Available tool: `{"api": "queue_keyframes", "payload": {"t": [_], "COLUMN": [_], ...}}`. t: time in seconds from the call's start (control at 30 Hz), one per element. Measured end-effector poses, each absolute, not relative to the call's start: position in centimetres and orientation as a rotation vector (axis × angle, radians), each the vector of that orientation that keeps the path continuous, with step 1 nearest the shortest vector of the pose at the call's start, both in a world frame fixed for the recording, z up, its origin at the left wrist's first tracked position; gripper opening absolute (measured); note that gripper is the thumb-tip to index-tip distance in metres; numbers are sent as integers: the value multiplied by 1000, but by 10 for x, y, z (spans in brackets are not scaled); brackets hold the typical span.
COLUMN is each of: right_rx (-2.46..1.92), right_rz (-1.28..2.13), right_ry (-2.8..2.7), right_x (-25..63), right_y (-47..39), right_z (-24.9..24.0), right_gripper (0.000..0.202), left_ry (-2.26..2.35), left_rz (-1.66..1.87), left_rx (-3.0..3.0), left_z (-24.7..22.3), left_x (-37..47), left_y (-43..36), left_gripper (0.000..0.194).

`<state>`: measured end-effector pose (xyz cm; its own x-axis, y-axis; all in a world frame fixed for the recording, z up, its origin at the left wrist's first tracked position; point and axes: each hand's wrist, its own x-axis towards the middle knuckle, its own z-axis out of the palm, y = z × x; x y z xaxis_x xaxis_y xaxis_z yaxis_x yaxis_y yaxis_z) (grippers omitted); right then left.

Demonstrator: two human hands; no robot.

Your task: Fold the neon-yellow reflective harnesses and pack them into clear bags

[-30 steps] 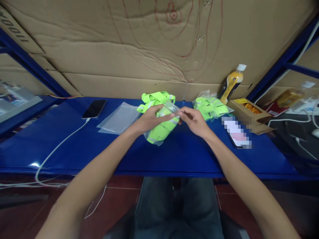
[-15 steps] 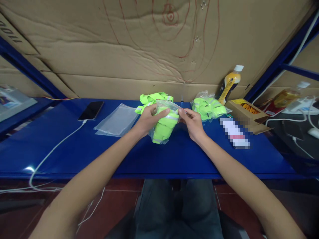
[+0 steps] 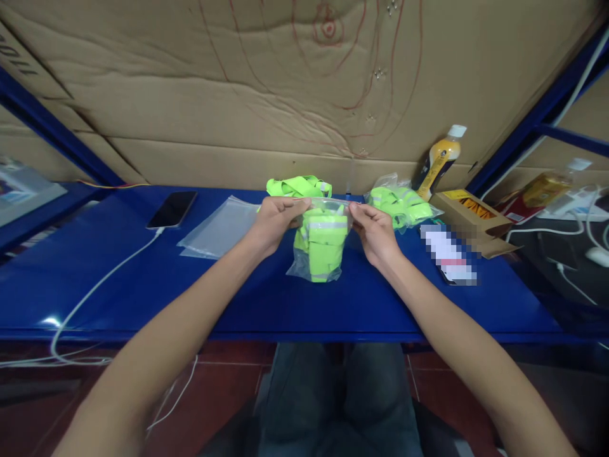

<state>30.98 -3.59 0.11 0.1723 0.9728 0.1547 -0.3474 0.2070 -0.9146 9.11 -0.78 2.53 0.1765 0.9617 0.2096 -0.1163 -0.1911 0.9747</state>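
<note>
A clear plastic bag [image 3: 295,265] hangs upright between my hands. Folded neon yellow-green straps [image 3: 326,244] with pale reflective bands fill it. My left hand [image 3: 276,222] pinches the top left corner of the bag, and my right hand [image 3: 377,230] pinches the top right corner, so its upper edge is stretched straight. Behind my left hand lies a loose heap of the same neon strap [image 3: 299,186]. Another bag of neon straps [image 3: 402,202] rests to the right, beyond my right hand. Flat clear bags [image 3: 216,230] are stacked left of my left hand.
A phone [image 3: 172,209] on a white cable lies at the left of the blue table [image 3: 152,279]. To the right are a drink bottle [image 3: 440,162], an open cardboard box [image 3: 476,216] and a blurred-out flat item [image 3: 450,255]. A cardboard sheet [image 3: 190,114] stands behind.
My left hand has shifted from the bag's front to its top left corner. My hands have moved slightly apart, pulling the upper edge straight, and the bag hangs more squarely.
</note>
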Motion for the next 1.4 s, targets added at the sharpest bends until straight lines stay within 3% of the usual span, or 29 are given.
{"api": "queue_keyframes", "payload": {"t": [0.67, 0.93, 1.23, 1.4], "right_rx": [-807, -809, -781, -812], "right_rz": [1217, 1205, 1279, 1441], "right_ry": [-887, -890, -870, -891], "right_x": [313, 306, 306, 301], "right_y": [-37, -41, -42, -46], "right_z": [7, 5, 7, 7], "right_gripper": [38, 50, 50, 57], "left_ry": [820, 803, 911, 861], "left_rz": [1235, 1198, 1053, 1175], "left_rx": [1441, 1499, 1445, 1436], "left_z": [25, 24, 23, 13], "left_x": [95, 96, 103, 107], "left_y": [-14, -16, -21, -17], "left_gripper": [41, 39, 47, 44]}}
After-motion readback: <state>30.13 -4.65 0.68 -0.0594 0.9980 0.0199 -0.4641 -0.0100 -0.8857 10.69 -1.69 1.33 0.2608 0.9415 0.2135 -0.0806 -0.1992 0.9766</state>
